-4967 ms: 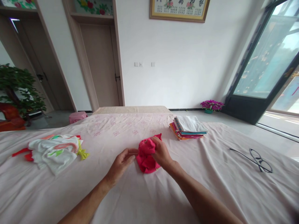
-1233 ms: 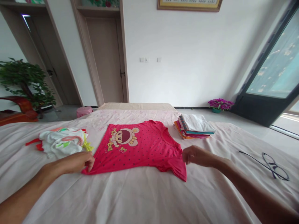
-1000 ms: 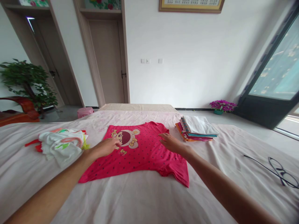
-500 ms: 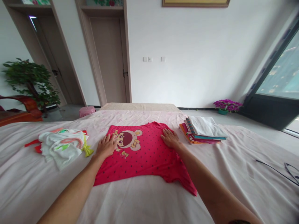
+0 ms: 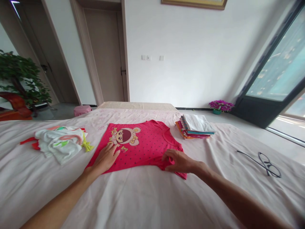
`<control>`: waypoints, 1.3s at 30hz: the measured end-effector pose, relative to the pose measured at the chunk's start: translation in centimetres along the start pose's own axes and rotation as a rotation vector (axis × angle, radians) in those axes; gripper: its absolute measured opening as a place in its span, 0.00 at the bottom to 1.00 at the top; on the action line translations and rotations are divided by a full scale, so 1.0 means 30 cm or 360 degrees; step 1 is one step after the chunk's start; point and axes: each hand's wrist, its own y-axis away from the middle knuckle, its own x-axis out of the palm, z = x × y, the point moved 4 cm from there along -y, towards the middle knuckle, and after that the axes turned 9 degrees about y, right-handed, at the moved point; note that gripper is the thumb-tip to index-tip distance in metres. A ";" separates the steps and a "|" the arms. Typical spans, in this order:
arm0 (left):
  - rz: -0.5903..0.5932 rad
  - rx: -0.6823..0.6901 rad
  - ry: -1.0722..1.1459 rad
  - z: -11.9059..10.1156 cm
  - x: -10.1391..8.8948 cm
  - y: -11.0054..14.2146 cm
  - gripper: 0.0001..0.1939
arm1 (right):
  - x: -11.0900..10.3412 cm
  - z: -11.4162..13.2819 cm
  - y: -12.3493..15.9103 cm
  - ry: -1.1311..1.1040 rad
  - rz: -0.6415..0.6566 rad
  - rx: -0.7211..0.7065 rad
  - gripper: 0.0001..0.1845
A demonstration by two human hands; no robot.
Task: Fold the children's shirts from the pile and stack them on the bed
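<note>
A red T-shirt (image 5: 147, 146) with dark dots and a cartoon figure print lies spread on the bed, its neckline toward the right. My left hand (image 5: 108, 157) rests flat with outstretched fingers on the shirt's near left part, just below the print. Over the near sleeve at the right is my right hand (image 5: 177, 160), its fingers curved and the thumb apart from them. Red fabric shows in the gap between thumb and fingers. Whether those fingertips touch the sleeve is hard to see.
A folded clothes stack (image 5: 196, 125) stands beyond the shirt at the right. Left of the shirt lies a crumpled pile of white clothes (image 5: 60, 143) with red and yellow parts. Eyeglasses (image 5: 268, 165) rest on the pale bedsheet (image 5: 143, 203) at the right.
My right hand has moved from the shirt's far shoulder down to the near sleeve, its fingers now curved. My left hand has slid nearer along the shirt. The view has shifted slightly right.
</note>
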 end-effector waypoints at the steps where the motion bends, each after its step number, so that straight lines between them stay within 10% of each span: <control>1: 0.0000 -0.0007 0.0004 -0.006 0.003 0.015 0.29 | 0.004 0.021 0.029 0.0017 0.0008 -0.0048 0.16; 7: 0.0049 -0.0148 -0.0072 -0.014 0.007 0.062 0.31 | 0.013 0.030 0.084 -0.0079 -0.0039 -0.0114 0.13; 14: 0.0136 -0.0275 -0.0170 -0.020 -0.016 0.104 0.35 | -0.010 -0.059 0.096 -0.0532 0.0442 0.0057 0.11; 20: 0.0043 -0.0051 -0.0241 -0.189 -0.041 0.086 0.36 | -0.032 -0.034 -0.082 -0.0090 -0.0262 0.0271 0.22; 24: 0.0185 0.0053 -0.0156 -0.250 0.002 0.068 0.37 | 0.090 -0.005 -0.172 0.0374 -0.0251 0.0312 0.30; 29: 0.0216 0.0104 -0.0136 -0.170 0.022 0.090 0.38 | 0.168 -0.119 -0.120 0.0637 -0.0121 0.0482 0.34; 39: 0.0119 -0.0071 -0.0222 0.055 -0.055 0.168 0.36 | 0.055 -0.303 0.073 0.0852 -0.0153 0.0794 0.30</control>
